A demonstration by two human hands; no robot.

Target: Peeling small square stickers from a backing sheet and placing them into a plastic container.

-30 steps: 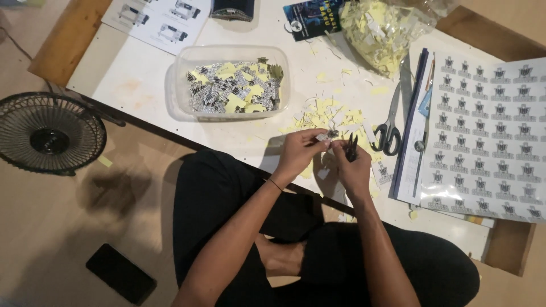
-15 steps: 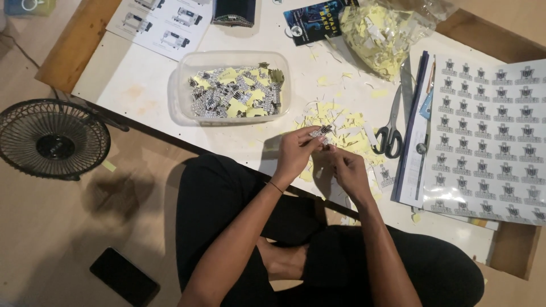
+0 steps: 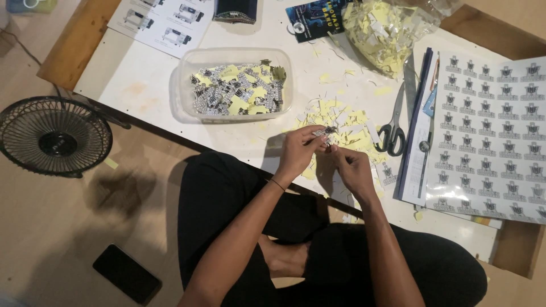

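Observation:
My left hand (image 3: 298, 152) and my right hand (image 3: 351, 167) meet over the near edge of a low white table (image 3: 142, 85). Both pinch a small black-and-white printed sticker (image 3: 325, 134) between thumb and fingertips. Just beyond them lies a heap of yellow backing scraps (image 3: 335, 116). A clear plastic tub (image 3: 234, 85) to the left holds several printed stickers mixed with yellow bits.
Scissors (image 3: 393, 129) lie right of the scraps, beside a sheet of uncut stickers (image 3: 495, 136). A clear bag of yellow scraps (image 3: 387, 25) sits at the back. A black desk fan (image 3: 54, 136) and a phone (image 3: 126, 274) are on the floor at left.
Both hands stay together on the sticker; the fingers have shifted slightly. The camera view has drifted a little, nothing else moved.

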